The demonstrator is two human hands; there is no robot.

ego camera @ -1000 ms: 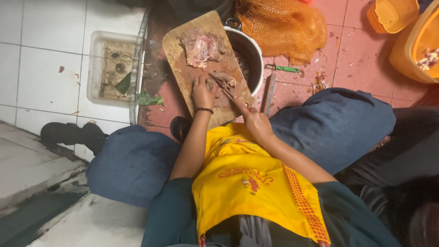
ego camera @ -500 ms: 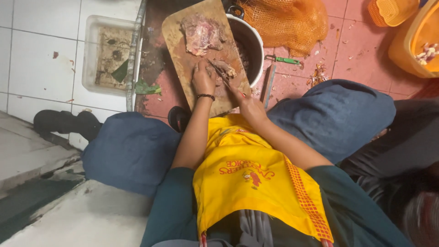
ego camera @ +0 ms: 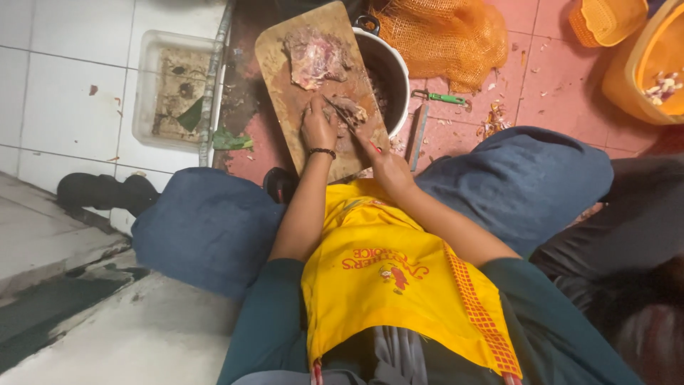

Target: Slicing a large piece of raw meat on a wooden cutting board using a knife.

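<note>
I sit low over a wooden cutting board [ego camera: 285, 93] that leans on a metal pot [ego camera: 388, 78]. My left hand [ego camera: 318, 128], with a dark bracelet at the wrist, presses down a small piece of raw meat [ego camera: 349, 110] on the board. My right hand [ego camera: 381, 153] grips a knife [ego camera: 345, 117] whose blade lies across that piece. A larger slab of raw meat [ego camera: 315, 57] rests higher on the board, apart from both hands.
An orange mesh sack [ego camera: 445, 36] lies behind the pot. Orange plastic tubs [ego camera: 641, 64] stand at the far right. A clear plastic tray [ego camera: 174, 89] sits on white tiles to the left. A green-handled tool [ego camera: 442, 98] lies on the red floor. Dark footwear [ego camera: 107, 192] rests at left.
The view has shifted slightly; both hands stay on the small piece of meat, with the knife blade moving a little across it.
</note>
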